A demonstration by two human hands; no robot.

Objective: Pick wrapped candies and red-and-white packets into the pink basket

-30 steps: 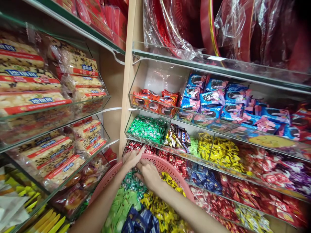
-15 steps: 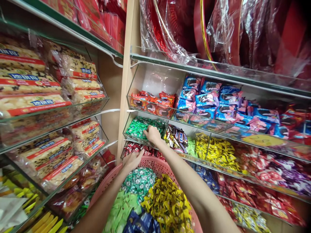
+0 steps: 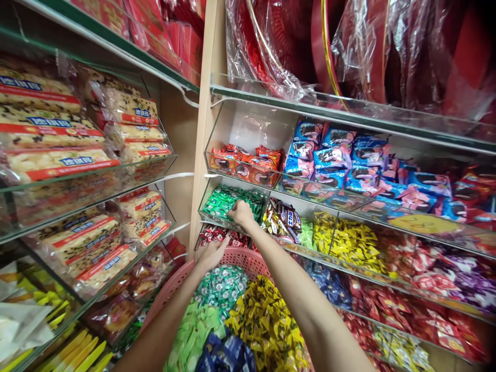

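Note:
My right hand (image 3: 241, 214) is closed at the front edge of a clear compartment of green-wrapped candies (image 3: 222, 200). Its fingers curl in among the wrappers, and what they hold is hidden. Lower and to the left, my left hand (image 3: 211, 254) lies over the far rim of a pink perforated basket (image 3: 250, 256), its thumb pointing forward and its other fingers mostly hidden. Inside the basket are silvery-green candies (image 3: 220, 287), light green packets (image 3: 197, 328), dark blue packets (image 3: 227, 355) and yellow-wrapped candies (image 3: 267, 318). Red-wrapped candies (image 3: 220, 235) fill the compartment just beyond my left hand.
Glass shelves (image 3: 147, 178) on the left hold wrapped snack bars (image 3: 62, 160). Rightward are blue packets (image 3: 333, 155), brown-wrapped bars (image 3: 287, 219) and a bin of yellow candies (image 3: 346, 237) behind glass fronts. A wooden post (image 3: 203, 119) divides the shelving. Plastic-wrapped red items (image 3: 279, 51) stand above.
The view has shifted slightly, so the shelves sit a little further right. Both hands stay at about the same places, the right by the green candies and the left at the basket's rim.

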